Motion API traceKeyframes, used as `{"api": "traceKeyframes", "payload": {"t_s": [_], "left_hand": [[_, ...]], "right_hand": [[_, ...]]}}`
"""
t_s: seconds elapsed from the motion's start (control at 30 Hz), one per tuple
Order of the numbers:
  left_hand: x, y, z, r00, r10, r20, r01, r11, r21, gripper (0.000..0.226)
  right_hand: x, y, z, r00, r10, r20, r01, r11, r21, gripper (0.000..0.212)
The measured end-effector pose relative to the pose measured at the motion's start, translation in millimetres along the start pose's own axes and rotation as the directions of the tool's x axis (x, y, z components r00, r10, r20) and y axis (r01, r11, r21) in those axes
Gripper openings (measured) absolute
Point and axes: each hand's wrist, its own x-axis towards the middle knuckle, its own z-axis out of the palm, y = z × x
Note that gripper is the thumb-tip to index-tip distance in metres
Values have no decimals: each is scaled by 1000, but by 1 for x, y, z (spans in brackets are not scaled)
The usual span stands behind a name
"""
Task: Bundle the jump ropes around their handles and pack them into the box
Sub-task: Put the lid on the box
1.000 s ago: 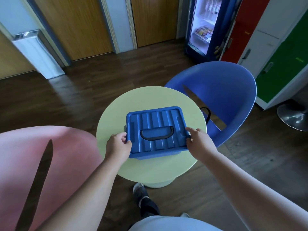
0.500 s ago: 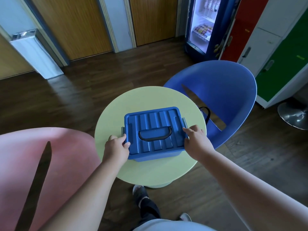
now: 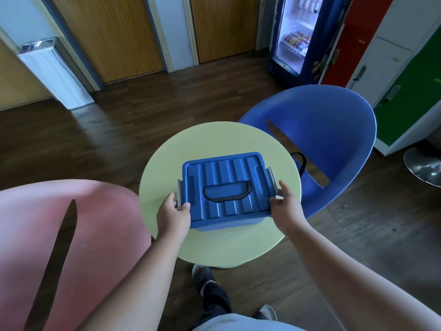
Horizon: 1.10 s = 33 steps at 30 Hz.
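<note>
Round table [image 3: 214, 247] carries the box [image 3: 226, 224], lid [image 3: 222, 177] on. Your left hand [image 3: 173, 215] pinches its left latch [image 3: 179, 192], your right hand [image 3: 285, 206] its right latch [image 3: 271, 179], box between them. Both latches now stand flipped outward, unlike a second ago, so the lid should lift. No ropes clearly seen.

The left hand [image 3: 173, 216] reaches forward on a bare forearm rising from lower left, wrist straight. Its thumb lies on top and its index finger stretches along the outside, with the left-side latch [image 3: 179, 195] of the box [image 3: 224, 187] pinched between them; the other fingers are hidden. The right hand [image 3: 286, 207] comes in on a bare forearm from lower right, angled inward. Its thumb tip is set at the lid edge and its index finger is extended outside the right-side latch [image 3: 272, 179], pinching it. Palms face inward, and the hands are level and well apart.
</note>
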Motion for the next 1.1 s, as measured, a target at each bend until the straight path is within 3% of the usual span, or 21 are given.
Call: {"api": "traceKeyframes", "payload": {"t_s": [0.17, 0.37, 0.47, 0.6, 0.7, 0.83, 0.93, 1.1], "left_hand": [[-4, -6, 6, 993, 97, -65, -95, 995, 23, 45], [-6, -6, 4, 972, 224, -78, -216, 972, 90, 41], [-5, -9, -1, 977, 206, -47, -205, 978, 33, 41], [3, -8, -10, 985, 172, -34, -174, 982, -74, 30], [17, -7, -13, 993, 107, 42, -95, 971, -219, 27], [28, -7, -18, 977, 110, 183, -55, 958, -281, 45], [35, -3, -21, 953, 171, 248, -117, 969, -217, 53], [40, -2, -22, 942, 199, 271, -190, 980, -59, 51]], "right_hand": [[5, -2, -5, 997, -81, 11, 81, 992, -94, 49], [3, -2, -5, 994, -104, -14, 102, 990, -101, 49], [3, -4, -9, 993, -120, -9, 119, 988, -96, 44], [6, -12, -16, 993, -117, -35, 116, 993, -10, 21], [16, -19, -20, 997, -65, -36, 67, 997, 46, 13], [32, -20, -20, 995, -42, 91, 33, 995, 96, 31], [34, -22, -22, 990, -58, 125, 48, 995, 82, 42], [36, -17, -18, 991, -81, 107, 79, 997, 24, 43]]}}
